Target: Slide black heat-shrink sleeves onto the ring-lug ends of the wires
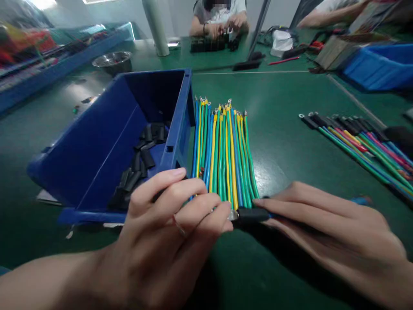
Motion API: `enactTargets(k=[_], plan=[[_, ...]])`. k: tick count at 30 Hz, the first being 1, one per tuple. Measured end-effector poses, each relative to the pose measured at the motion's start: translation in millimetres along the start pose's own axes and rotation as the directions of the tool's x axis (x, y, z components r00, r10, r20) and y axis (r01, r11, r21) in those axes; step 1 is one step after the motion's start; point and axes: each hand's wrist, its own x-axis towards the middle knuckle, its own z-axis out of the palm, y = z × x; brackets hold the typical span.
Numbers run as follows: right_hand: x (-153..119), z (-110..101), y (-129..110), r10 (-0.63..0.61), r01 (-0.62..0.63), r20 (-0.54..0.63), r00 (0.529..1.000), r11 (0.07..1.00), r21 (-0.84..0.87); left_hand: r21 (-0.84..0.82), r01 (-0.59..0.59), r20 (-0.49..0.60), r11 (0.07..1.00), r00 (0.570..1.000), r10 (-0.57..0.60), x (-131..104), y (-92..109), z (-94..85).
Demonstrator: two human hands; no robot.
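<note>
A blue cable (359, 200) with a black sleeve (253, 214) near its metal lug (232, 215) is held level between my hands. My left hand (180, 219) is closed, its fingertips at the lug; something dark shows under its index finger, mostly hidden. Pinched on the cable just behind the sleeve is my right hand (332, 228). Beyond them lies a row of blue, green and yellow cables (222, 150) with bare metal lugs at the far ends. At the left stands a blue bin (97, 159) with several loose black sleeves (145, 150) inside.
At the right lie several cables with black-sleeved ends (358, 133). A metal bowl (112, 60) stands behind the bin. Across the green table (277, 99) a person (221, 21) works with both hands. Another blue bin (380, 64) is at the far right.
</note>
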Motion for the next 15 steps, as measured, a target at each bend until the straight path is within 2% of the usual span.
enactTargets(k=[9, 15], plan=[[1.7, 3.1, -1.0, 0.007, -0.007, -0.011, 1.000, 1.000, 0.017, 0.024, 0.015, -0.012, 1.000, 1.000, -0.014, 6.1, -2.7, 4.7], [3.5, 1.0, 0.2, -0.051, 0.051, 0.002, 0.999, 0.995, -0.084, 0.027, 0.020, -0.035, 0.999, 0.999, -0.019, 7.4, -1.1, 4.6]])
